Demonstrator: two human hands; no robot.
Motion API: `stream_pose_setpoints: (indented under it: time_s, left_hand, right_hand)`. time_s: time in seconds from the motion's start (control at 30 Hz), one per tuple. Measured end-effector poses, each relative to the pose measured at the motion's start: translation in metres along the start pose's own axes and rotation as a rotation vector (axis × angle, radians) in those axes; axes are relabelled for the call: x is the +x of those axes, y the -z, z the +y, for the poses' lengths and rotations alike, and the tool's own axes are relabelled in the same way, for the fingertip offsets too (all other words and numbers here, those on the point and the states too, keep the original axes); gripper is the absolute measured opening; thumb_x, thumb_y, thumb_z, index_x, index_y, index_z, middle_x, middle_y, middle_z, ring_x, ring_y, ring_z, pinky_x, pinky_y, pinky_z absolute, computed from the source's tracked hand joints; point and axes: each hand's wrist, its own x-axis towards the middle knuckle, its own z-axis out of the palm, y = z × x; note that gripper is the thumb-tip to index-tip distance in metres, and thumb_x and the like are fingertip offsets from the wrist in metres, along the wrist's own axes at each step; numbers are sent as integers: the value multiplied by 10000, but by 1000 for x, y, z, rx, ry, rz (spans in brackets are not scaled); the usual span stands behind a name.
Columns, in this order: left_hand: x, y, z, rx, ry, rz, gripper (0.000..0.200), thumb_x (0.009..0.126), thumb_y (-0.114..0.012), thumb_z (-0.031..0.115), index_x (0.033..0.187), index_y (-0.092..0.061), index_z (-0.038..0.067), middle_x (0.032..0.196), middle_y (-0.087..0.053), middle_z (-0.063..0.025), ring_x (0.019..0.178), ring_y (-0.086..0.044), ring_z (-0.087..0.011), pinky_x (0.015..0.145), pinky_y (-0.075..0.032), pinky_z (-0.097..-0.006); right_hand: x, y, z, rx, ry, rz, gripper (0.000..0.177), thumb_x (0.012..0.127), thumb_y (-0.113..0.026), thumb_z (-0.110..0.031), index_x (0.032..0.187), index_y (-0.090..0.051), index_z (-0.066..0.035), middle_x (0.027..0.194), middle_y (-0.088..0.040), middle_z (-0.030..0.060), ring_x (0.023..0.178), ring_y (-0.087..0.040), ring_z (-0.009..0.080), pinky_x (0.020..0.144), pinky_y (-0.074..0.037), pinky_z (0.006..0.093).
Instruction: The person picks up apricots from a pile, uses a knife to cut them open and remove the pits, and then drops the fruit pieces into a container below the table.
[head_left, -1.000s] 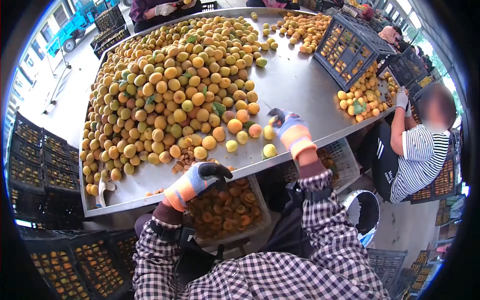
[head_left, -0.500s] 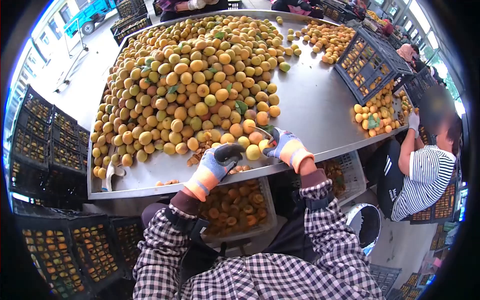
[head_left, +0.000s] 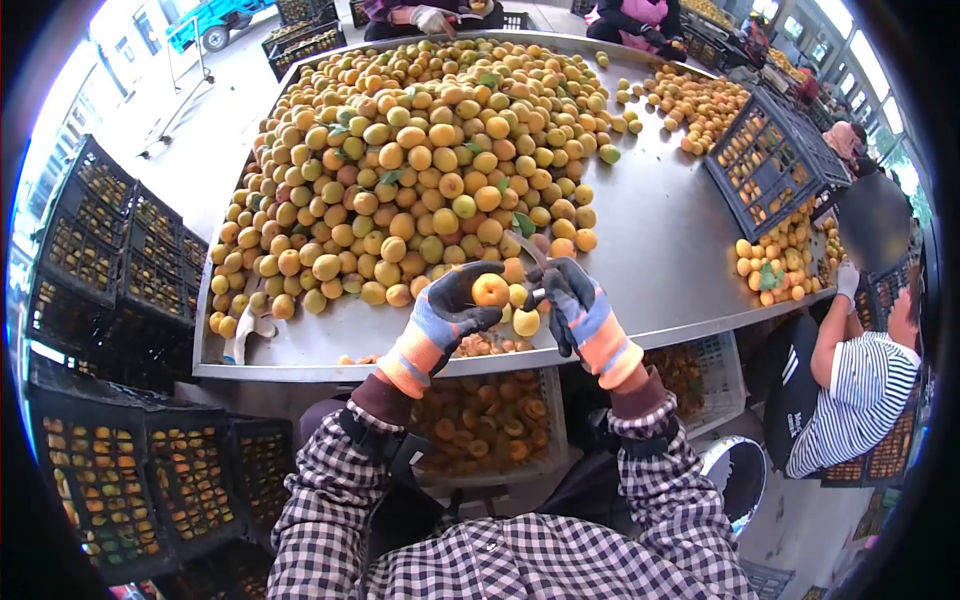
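Note:
A yellow-orange apricot (head_left: 490, 290) sits in my left hand (head_left: 452, 308), with the gloved fingers and thumb curled round it. My right hand (head_left: 582, 315), just to the right, is closed on a curved knife (head_left: 531, 251) whose blade points up and to the left. Both hands are above the front edge of the metal table (head_left: 660, 245). A large heap of apricots (head_left: 410, 170) lies beyond them, with a few green leaves in it. Below the table edge, a crate (head_left: 552, 425) holds halved apricots (head_left: 485, 420).
A tipped dark crate (head_left: 765, 160) spills apricots at the table's right. Stacked crates (head_left: 110, 230) of fruit stand at the left. A co-worker in a striped shirt (head_left: 868, 375) sits at the right; others are across the table. A white bucket (head_left: 735, 480) stands at lower right.
My left hand has taken hold of an apricot. My right hand has turned, and the knife shows more clearly. The whole view has shifted, with the table appearing farther right.

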Motion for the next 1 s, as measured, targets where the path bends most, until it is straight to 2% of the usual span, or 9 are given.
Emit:
stream_pose_setpoints:
  time_s: [0.1,0.13,0.17,0.23,0.3,0.7,0.87,0.93,1.0]
  left_hand:
    - [-5,4,13,-124,37,68,615,731,-816,25,1289,-559,9,1161,-647,-59,1017,-618,-133,822,-533,-268]
    - [-6,5,16,-167,41,82,608,731,-819,33,1281,-561,12,1153,-647,-54,987,-624,-125,784,-537,-254]
    - [-5,9,16,-121,49,62,552,761,-801,31,1253,-552,1,1174,-632,-72,1043,-622,-151,912,-527,-290]
    - [-4,15,8,-95,10,70,558,757,-806,35,1252,-551,-1,1168,-634,-74,1042,-622,-150,904,-530,-287]
    - [-5,19,5,-67,-26,80,563,754,-811,39,1251,-549,-3,1162,-636,-77,1041,-622,-148,896,-533,-284]
    - [-13,16,24,-9,94,79,525,718,-842,61,1193,-629,-2,1098,-673,-56,951,-640,-116,806,-552,-257]
    - [-12,25,13,173,-80,65,565,687,-846,31,1205,-624,-14,1076,-679,-65,970,-647,-139,859,-539,-280]
    - [-16,18,20,175,-97,67,516,734,-830,112,1189,-627,-22,1049,-680,-58,927,-651,-134,821,-542,-273]
    - [-22,9,22,-120,120,118,503,791,-785,215,1197,-614,-28,1041,-673,-55,890,-648,-130,779,-536,-266]
  right_hand:
    - [-5,-7,13,-416,321,-16,202,933,-577,-25,1131,-562,12,947,-680,93,862,-638,140,755,-519,263]
    - [-6,-12,25,-366,386,4,264,895,-593,17,1156,-553,8,953,-685,106,870,-658,154,758,-528,266]
    - [-10,-14,32,-407,382,4,276,882,-608,6,1153,-561,-9,960,-684,116,855,-671,192,739,-535,286]
    - [-12,-19,32,-449,379,1,288,870,-623,-4,1151,-568,-26,966,-683,125,841,-684,229,720,-542,306]
    - [-13,-23,27,-773,605,55,303,842,-651,-38,1135,-577,-57,954,-670,137,826,-670,321,681,-543,362]
    - [-7,-34,35,-867,617,15,118,904,-584,-132,1000,-557,-69,840,-628,141,760,-632,356,622,-509,424]
    - [-3,-41,50,-836,602,4,102,910,-574,-136,971,-536,-64,817,-608,146,733,-623,359,605,-492,436]
    - [-1,-44,58,-887,684,38,108,903,-576,-122,977,-531,-58,836,-616,158,736,-623,364,607,-493,436]
    - [1,-49,59,-917,691,62,116,899,-576,-116,988,-534,-54,846,-622,162,745,-625,366,614,-495,436]
